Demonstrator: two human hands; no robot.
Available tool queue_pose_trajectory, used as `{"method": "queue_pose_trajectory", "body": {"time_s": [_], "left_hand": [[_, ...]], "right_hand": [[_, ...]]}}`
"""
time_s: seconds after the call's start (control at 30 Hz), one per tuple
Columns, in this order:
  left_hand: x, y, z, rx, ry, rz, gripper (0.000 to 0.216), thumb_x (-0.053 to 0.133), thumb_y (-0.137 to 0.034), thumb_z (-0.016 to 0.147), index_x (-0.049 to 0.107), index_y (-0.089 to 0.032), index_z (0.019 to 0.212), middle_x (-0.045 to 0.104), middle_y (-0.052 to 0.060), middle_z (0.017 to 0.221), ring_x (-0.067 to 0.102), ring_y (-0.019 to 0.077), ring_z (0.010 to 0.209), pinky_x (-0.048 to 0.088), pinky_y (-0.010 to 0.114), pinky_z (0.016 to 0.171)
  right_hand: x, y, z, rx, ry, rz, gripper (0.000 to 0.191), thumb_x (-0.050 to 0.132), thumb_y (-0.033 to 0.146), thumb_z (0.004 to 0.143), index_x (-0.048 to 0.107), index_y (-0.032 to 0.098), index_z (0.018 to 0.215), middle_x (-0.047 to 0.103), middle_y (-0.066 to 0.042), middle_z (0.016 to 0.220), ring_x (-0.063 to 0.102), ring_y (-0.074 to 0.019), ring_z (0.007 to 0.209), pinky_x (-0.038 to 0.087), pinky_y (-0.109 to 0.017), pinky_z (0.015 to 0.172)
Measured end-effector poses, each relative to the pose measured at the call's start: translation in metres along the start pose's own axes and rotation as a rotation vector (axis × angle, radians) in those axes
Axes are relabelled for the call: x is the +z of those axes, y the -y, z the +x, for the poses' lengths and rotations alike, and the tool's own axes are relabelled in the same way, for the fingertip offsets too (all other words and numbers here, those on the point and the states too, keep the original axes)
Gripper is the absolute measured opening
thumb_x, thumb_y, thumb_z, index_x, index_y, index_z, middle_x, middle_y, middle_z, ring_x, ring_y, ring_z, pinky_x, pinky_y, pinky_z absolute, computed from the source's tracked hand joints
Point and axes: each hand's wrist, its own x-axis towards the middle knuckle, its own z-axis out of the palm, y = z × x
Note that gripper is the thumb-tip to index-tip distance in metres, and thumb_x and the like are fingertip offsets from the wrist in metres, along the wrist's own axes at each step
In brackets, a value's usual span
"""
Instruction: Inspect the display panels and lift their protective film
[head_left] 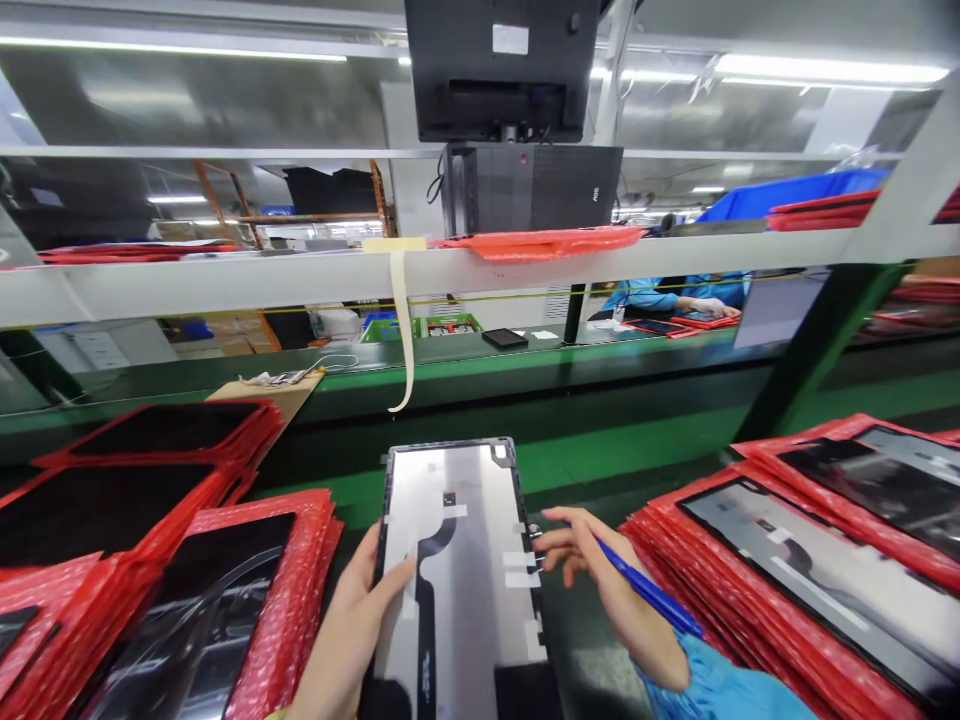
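Note:
My left hand grips a tablet display panel by its left edge, thumb lying over the silver back. A black ribbon cable runs down that back, and pieces of white tape sit along its right side. Beside the panel's right edge is my right hand, with a blue pen tucked in it and the fingers partly bent. Whether those fingertips touch the panel's edge I cannot tell. The lower end of the panel is cut off by the frame.
Red bubble-wrap sleeves with panels are stacked at left and at right. Ahead runs a green bench under a white shelf rail, from which a strip of tape hangs. A co-worker's gloved hand is farther off.

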Motion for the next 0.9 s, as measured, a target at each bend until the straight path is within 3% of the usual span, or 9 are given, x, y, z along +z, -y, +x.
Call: {"method": "queue_pose_trajectory", "body": {"time_s": [0.2,0.3,0.37,0.43,0.53,0.63,0.73,0.8,0.9], "left_hand": [[0.009,-0.026,-0.011,0.055,-0.064,-0.032,0.073,0.079,-0.038,0.063,0.051,-0.029,0.129,0.067,-0.001,0.121,0.058,0.023,0.115,0.05,0.023,0.088],[0.011,-0.033,-0.013,0.077,-0.096,-0.04,0.08,0.082,-0.043,0.059,0.049,-0.033,0.131,0.066,-0.003,0.122,0.058,0.0229,0.116,0.052,0.021,0.085],[0.012,-0.034,-0.014,0.102,-0.087,-0.058,0.081,0.082,-0.044,0.058,0.048,-0.034,0.131,0.065,-0.003,0.124,0.057,0.0234,0.117,0.052,0.021,0.085],[0.012,-0.033,-0.014,0.121,-0.069,-0.073,0.079,0.08,-0.043,0.062,0.046,-0.034,0.132,0.064,-0.002,0.126,0.055,0.0251,0.119,0.053,0.025,0.087],[0.013,-0.031,-0.013,0.153,-0.073,-0.038,0.078,0.078,-0.044,0.065,0.043,-0.034,0.134,0.061,-0.002,0.13,0.053,0.0252,0.121,0.05,0.027,0.093],[0.015,-0.031,-0.013,0.184,-0.106,-0.015,0.078,0.077,-0.044,0.066,0.043,-0.034,0.134,0.059,-0.003,0.132,0.051,0.0221,0.123,0.048,0.022,0.093],[0.016,-0.034,-0.011,0.172,-0.091,-0.082,0.072,0.075,-0.038,0.07,0.044,-0.03,0.135,0.062,0.0,0.129,0.054,0.0221,0.12,0.051,0.021,0.089],[0.014,-0.034,-0.008,0.168,-0.046,-0.128,0.068,0.073,-0.033,0.073,0.044,-0.028,0.134,0.063,0.001,0.127,0.056,0.0221,0.118,0.051,0.022,0.087],[0.01,-0.032,-0.001,0.178,0.025,-0.131,0.056,0.071,-0.03,0.077,0.049,-0.027,0.129,0.064,0.001,0.126,0.056,0.0221,0.117,0.051,0.023,0.087]], "right_hand": [[0.015,0.027,-0.015,0.084,0.179,0.083,0.033,0.059,0.049,0.085,0.072,0.021,0.098,0.075,-0.005,0.078,0.069,-0.0191,0.071,0.054,-0.03,0.065],[0.024,0.037,-0.023,0.044,0.069,0.071,0.028,0.067,0.043,0.077,0.071,0.024,0.097,0.071,-0.003,0.085,0.065,-0.0189,0.071,0.053,-0.03,0.066],[0.028,0.045,-0.024,-0.025,-0.035,-0.033,0.022,0.07,0.035,0.071,0.071,0.023,0.09,0.064,0.0,0.073,0.058,-0.0169,0.065,0.05,-0.029,0.062],[0.033,0.051,-0.021,-0.077,-0.033,-0.171,0.009,0.066,0.03,0.069,0.064,0.022,0.069,0.047,0.004,0.056,0.045,-0.0134,0.055,0.043,-0.026,0.054],[0.039,0.055,-0.01,-0.116,0.021,-0.281,0.026,0.058,0.027,0.072,0.041,0.022,0.053,0.029,0.007,0.052,0.029,-0.0103,0.05,0.03,-0.023,0.046],[0.042,0.05,-0.001,-0.119,0.011,-0.272,0.03,0.057,0.03,0.075,0.038,0.022,0.053,0.025,0.007,0.052,0.025,-0.01,0.05,0.026,-0.023,0.045],[0.041,0.038,0.001,-0.066,-0.048,-0.228,0.026,0.067,0.037,0.071,0.052,0.021,0.056,0.037,0.006,0.054,0.035,-0.0114,0.052,0.034,-0.024,0.049],[0.037,0.029,0.001,-0.014,-0.151,-0.132,0.023,0.075,0.042,0.064,0.067,0.022,0.072,0.059,0.0,0.071,0.052,-0.0175,0.067,0.046,-0.028,0.061],[0.029,0.019,0.004,0.095,-0.162,0.043,0.039,0.081,0.049,0.057,0.075,0.023,0.086,0.069,-0.007,0.098,0.061,-0.0268,0.088,0.051,-0.034,0.069]]}}
